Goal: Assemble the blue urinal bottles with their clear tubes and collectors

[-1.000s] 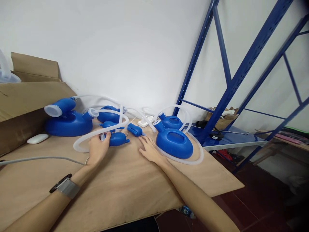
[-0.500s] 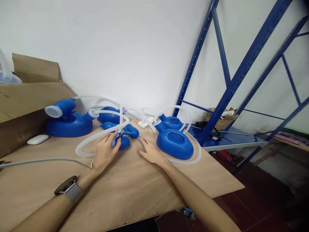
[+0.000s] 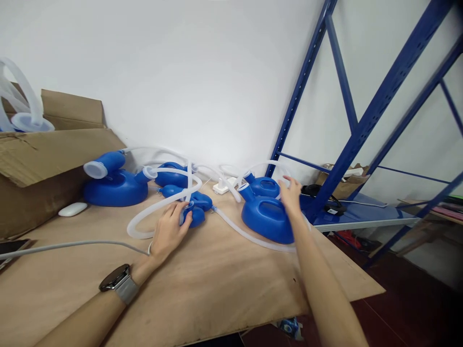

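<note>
My left hand [image 3: 170, 231] is closed on a blue plastic bulb-shaped piece [image 3: 197, 218] lying on the wooden table, its rim under my fingers. More blue pieces [image 3: 202, 198] lie just behind it. From there a translucent hose [image 3: 235, 233] runs right, past the front of a blue jug-like bottle [image 3: 265, 224] with a moulded handle and an angled neck. My right hand [image 3: 290, 195], its fingers apart, is over the right side of this bottle. A second blue bottle [image 3: 263, 185] stands behind, with a looping hose partly hidden by my right hand.
At left, a cardboard box [image 3: 65, 144] holds hoses and a white-rimmed piece. Beside it are another blue bottle [image 3: 115, 190] and a white mouse [image 3: 73, 209]. A grey cable [image 3: 79, 245] crosses the table. A white power strip [image 3: 224, 185] and blue shelf frame [image 3: 347, 140] stand behind.
My right hand has moved right, from the hose end beside the blue pieces to the right side of the front bottle. My left hand keeps its hold. The view has shifted slightly left.
</note>
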Available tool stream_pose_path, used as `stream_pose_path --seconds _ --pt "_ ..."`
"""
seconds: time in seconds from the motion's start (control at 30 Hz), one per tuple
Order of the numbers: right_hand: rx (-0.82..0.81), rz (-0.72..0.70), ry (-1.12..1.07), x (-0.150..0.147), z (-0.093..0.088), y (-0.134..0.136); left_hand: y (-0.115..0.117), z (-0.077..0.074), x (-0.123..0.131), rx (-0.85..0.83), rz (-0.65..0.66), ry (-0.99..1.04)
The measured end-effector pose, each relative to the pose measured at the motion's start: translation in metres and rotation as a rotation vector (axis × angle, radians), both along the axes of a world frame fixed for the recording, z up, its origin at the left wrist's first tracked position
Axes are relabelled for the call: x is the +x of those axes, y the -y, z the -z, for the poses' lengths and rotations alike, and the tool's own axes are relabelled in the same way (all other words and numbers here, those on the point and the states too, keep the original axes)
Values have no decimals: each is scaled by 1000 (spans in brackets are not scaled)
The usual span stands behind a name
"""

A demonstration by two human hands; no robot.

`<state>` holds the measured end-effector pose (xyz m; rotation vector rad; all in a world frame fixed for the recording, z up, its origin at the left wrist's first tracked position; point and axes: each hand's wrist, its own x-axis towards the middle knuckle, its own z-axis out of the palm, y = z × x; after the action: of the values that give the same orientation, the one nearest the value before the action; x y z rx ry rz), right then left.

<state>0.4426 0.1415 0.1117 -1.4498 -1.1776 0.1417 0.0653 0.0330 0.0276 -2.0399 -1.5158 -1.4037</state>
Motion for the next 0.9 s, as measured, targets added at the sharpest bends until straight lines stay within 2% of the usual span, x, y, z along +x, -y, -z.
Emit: stream_pose_path --seconds 0.07,0.13,0.23,0.33,0.63,0.73,0.9 --pt "-93 17 -99 37 7 -9 0 2 0 -10 -5 3" --pt "-194 -26 -176 62 25 -11 -1 3 -1 -23 -7 4" --pt "-324 -164 -246 76 55 -12 -2 5 -1 -47 -11 4" --pt "-399 -290 -302 78 74 -17 -2 6 -1 -67 -18 8" --pt "-357 -340 -475 85 87 -44 -5 7 -1 -111 -26 16" --pt "-366 -350 -508 83 88 -44 -5 6 -1 -121 -26 14" --pt "-381 -467 -509 75 87 -35 -4 5 -1 -136 -18 4"
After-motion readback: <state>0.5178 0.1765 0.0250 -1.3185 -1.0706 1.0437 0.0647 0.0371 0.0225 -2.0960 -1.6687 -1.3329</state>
